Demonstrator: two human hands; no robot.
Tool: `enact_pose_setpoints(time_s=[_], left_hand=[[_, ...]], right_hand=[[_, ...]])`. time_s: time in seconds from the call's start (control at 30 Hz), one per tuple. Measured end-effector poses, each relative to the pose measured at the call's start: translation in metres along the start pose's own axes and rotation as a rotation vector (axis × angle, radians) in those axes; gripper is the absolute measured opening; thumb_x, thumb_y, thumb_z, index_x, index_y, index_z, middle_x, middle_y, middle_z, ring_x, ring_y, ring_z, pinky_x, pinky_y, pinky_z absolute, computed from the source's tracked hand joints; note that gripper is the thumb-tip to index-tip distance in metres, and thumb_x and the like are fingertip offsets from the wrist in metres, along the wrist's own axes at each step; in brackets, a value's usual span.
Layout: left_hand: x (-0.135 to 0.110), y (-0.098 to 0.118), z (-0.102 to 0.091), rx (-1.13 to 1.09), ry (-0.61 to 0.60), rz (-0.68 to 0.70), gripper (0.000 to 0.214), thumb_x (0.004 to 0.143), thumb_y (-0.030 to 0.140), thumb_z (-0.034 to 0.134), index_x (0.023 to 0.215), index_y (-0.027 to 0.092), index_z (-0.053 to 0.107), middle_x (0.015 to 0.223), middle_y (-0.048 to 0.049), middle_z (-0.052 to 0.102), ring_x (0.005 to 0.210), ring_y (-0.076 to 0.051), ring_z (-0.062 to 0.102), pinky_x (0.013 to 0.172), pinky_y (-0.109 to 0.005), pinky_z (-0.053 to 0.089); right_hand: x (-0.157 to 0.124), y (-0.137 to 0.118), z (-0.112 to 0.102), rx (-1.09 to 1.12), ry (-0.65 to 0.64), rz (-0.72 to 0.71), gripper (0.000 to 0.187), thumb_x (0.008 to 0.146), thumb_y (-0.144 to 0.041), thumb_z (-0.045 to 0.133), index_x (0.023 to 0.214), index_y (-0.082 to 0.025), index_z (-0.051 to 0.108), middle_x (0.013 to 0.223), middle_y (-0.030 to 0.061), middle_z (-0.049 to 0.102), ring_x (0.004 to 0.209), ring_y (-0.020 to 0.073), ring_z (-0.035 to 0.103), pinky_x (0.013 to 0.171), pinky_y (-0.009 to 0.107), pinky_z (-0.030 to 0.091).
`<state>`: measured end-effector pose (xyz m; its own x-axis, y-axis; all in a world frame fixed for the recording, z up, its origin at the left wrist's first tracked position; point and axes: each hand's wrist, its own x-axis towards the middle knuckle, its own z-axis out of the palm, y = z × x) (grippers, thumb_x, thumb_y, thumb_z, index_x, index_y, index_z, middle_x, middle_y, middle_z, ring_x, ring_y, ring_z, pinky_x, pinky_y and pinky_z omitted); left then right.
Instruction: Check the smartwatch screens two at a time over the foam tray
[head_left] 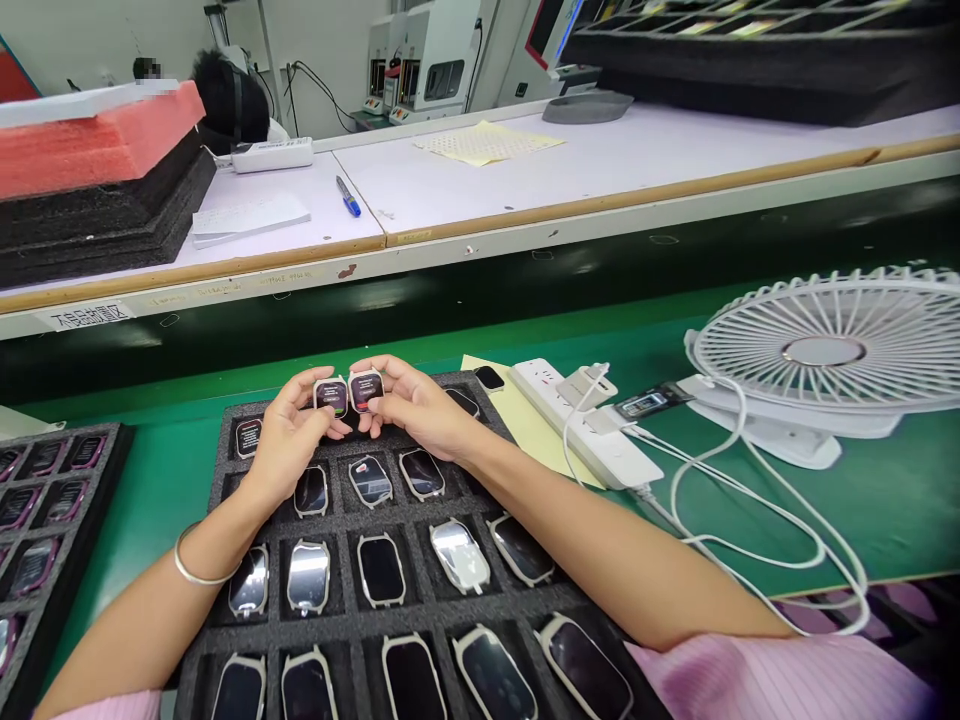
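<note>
My left hand [296,425] grips a smartwatch body [331,396] without a strap; its screen is lit, with small text and a green mark low down near my thumb. Close beside it, my right hand [409,405] holds a second smartwatch [366,390], also lit, with text and a red mark under my thumb. Both watches are held up side by side, facing me. Below them lies a black foam tray [345,590] whose pockets hold several silver-framed watches, such as one with a dark screen [381,570]. One watch [249,437] at the tray's far left shows lit text.
A second foam tray [105,510] of purple-framed watches sits at left. To the right are a white power strip [592,430], looping cables and a white fan [825,350]. A raised shelf [465,200] crosses behind, bearing foam stacks, paper and a blue pen [348,197]. A person's head shows beyond.
</note>
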<state>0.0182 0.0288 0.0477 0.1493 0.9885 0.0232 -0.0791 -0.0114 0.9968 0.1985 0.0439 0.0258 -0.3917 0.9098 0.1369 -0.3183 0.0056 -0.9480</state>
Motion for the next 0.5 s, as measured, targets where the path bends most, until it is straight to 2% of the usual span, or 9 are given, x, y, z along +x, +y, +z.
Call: enact_pose_setpoints(time_s=[0.07,0.13,0.17,0.23,0.27,0.33,0.4,0.47,0.5], left_hand=[[-0.005,0.009,0.003,-0.015,-0.011,0.031,0.048,0.071,0.019,0.073,0.118,0.02,0.06,0.106,-0.0039,0.068,0.066,-0.01,0.066,0.065,-0.023,0.056],[-0.02,0.026,0.004,-0.069,-0.089,0.062,0.051,0.07,0.013,0.077,0.117,0.023,0.063,0.105,-0.0037,0.068,0.077,-0.011,0.066,0.07,-0.02,0.055],[-0.031,0.036,0.005,-0.108,-0.165,0.07,0.051,0.07,0.009,0.078,0.117,0.025,0.064,0.102,-0.0033,0.068,0.083,-0.012,0.066,0.073,-0.019,0.055],[-0.058,0.056,0.003,-0.171,-0.395,0.053,0.055,0.073,0.005,0.077,0.12,0.032,0.065,0.091,-0.0014,0.068,0.08,-0.011,0.065,0.067,-0.016,0.052],[-0.071,0.065,0.002,-0.188,-0.526,0.048,0.059,0.076,0.007,0.077,0.125,0.037,0.063,0.091,-0.0014,0.067,0.078,-0.012,0.064,0.062,-0.015,0.051],[-0.092,0.08,-0.001,-0.167,-0.693,0.145,0.059,0.079,0.015,0.079,0.129,0.041,0.061,0.09,-0.0028,0.067,0.073,-0.014,0.064,0.059,-0.018,0.05],[-0.102,0.089,-0.003,-0.115,-0.766,0.249,0.061,0.08,0.027,0.08,0.135,0.042,0.058,0.089,-0.0048,0.067,0.071,-0.017,0.063,0.061,-0.023,0.052],[-0.105,0.094,-0.003,-0.079,-0.774,0.341,0.064,0.079,0.038,0.08,0.138,0.042,0.055,0.086,-0.0061,0.066,0.069,-0.019,0.063,0.064,-0.028,0.055],[-0.106,0.096,-0.002,-0.071,-0.763,0.39,0.065,0.078,0.043,0.08,0.138,0.042,0.055,0.085,-0.0064,0.066,0.067,-0.02,0.062,0.065,-0.031,0.056]], right_hand=[[-0.001,-0.002,0.002,-0.002,0.009,0.002,0.04,0.077,-0.02,0.068,0.114,-0.022,0.053,0.085,-0.0001,0.063,0.068,0.0149,0.066,0.059,0.025,0.056],[-0.005,-0.009,0.007,-0.008,0.009,-0.006,0.044,0.08,-0.021,0.069,0.121,-0.022,0.052,0.093,0.0023,0.065,0.075,0.0159,0.067,0.068,0.028,0.059],[-0.009,-0.014,0.01,-0.016,-0.002,-0.019,0.047,0.082,-0.022,0.07,0.125,-0.023,0.051,0.1,0.004,0.065,0.081,0.0166,0.068,0.075,0.03,0.06],[-0.021,-0.027,0.02,-0.062,-0.041,-0.065,0.05,0.088,-0.024,0.068,0.135,-0.026,0.049,0.114,0.0062,0.063,0.095,0.0183,0.068,0.088,0.034,0.059],[-0.029,-0.035,0.026,-0.106,-0.068,-0.101,0.049,0.092,-0.024,0.067,0.138,-0.029,0.049,0.115,0.0059,0.061,0.098,0.019,0.068,0.092,0.036,0.058],[-0.05,-0.051,0.036,-0.249,-0.1,-0.215,0.047,0.099,-0.021,0.061,0.141,-0.038,0.05,0.115,0.0045,0.06,0.1,0.0192,0.067,0.093,0.037,0.058],[-0.071,-0.066,0.043,-0.449,-0.112,-0.397,0.053,0.099,-0.017,0.061,0.143,-0.045,0.049,0.125,0.0054,0.057,0.105,0.0209,0.065,0.094,0.038,0.057],[-0.093,-0.078,0.047,-0.625,-0.11,-0.537,0.062,0.097,-0.016,0.064,0.147,-0.046,0.046,0.128,0.0074,0.056,0.115,0.0252,0.061,0.098,0.041,0.055],[-0.102,-0.082,0.048,-0.678,-0.103,-0.559,0.065,0.096,-0.015,0.065,0.149,-0.046,0.044,0.127,0.0082,0.058,0.115,0.0265,0.062,0.097,0.042,0.057]])
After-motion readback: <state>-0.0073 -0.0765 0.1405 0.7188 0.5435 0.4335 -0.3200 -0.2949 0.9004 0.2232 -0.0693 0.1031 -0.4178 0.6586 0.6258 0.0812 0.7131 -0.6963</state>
